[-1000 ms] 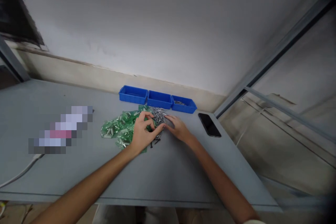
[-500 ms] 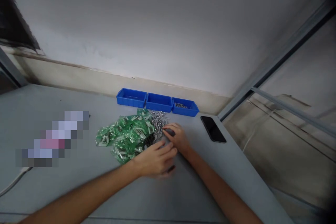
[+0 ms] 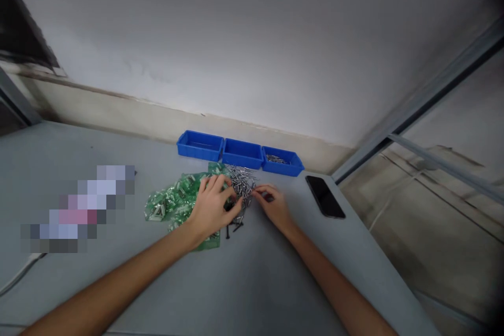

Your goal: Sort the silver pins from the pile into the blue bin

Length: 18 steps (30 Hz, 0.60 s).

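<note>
Metal screws [image 3: 243, 177] lie between spread left fingers [image 3: 213, 184] and bent right fingers [image 3: 266, 189]; the latter's grip is unclear.

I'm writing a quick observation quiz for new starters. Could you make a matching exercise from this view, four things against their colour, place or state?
Things
1. Phone
2. Plastic bags
3. Rightmost tray
4. Right hand

Descriptions
A. Blue, with small metal pieces inside
B. Fingertips at the right side of the pile of loose fasteners
C. Green, partly hidden behind the left hand
D. Black-faced, lying flat, to the right of both hands

Pairs: 1-D, 2-C, 3-A, 4-B
</note>
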Tool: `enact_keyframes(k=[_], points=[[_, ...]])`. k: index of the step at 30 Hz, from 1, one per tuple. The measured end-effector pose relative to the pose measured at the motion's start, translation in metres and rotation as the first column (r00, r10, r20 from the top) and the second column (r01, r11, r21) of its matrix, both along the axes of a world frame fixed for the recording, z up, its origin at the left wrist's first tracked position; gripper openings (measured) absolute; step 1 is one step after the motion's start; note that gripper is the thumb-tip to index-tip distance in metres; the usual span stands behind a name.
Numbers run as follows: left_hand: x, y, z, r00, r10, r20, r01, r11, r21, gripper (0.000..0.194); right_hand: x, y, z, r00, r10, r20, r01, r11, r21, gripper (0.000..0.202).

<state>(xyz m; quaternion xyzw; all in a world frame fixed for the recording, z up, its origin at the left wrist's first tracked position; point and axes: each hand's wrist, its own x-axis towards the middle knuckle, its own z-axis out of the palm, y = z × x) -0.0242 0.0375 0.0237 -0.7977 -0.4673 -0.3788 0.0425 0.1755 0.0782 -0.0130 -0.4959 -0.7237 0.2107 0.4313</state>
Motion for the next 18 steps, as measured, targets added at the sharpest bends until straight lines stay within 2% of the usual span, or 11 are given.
enact_keyframes(k=[3, 8, 14, 18], points=[[-0.001, 0.004, -0.007, 1.0, 0.002, 0.024, -0.002, 1.0, -0.009, 0.02, 0.0, -0.001, 0.002, 0.998, -0.035, -0.044, 0.035, 0.999, -0.001, 0.021], [0.003, -0.003, -0.012, 0.993, -0.084, 0.08, 0.087, 0.996, -0.032, 0.021, -0.009, -0.015, 0.013, 0.995, -0.014, -0.104, 0.016, 1.0, 0.019, 0.017], [0.007, -0.012, -0.006, 0.947, -0.126, 0.294, 0.118, 0.992, 0.043, 0.009, -0.025, -0.037, 0.033, 0.967, -0.022, -0.254, 0.034, 0.999, 0.041, 0.012], [0.007, -0.011, -0.005, 0.899, -0.134, 0.418, 0.13, 0.991, 0.04, 0.008, -0.029, -0.039, 0.033, 0.973, 0.03, -0.231, -0.042, 0.998, -0.045, 0.011]])
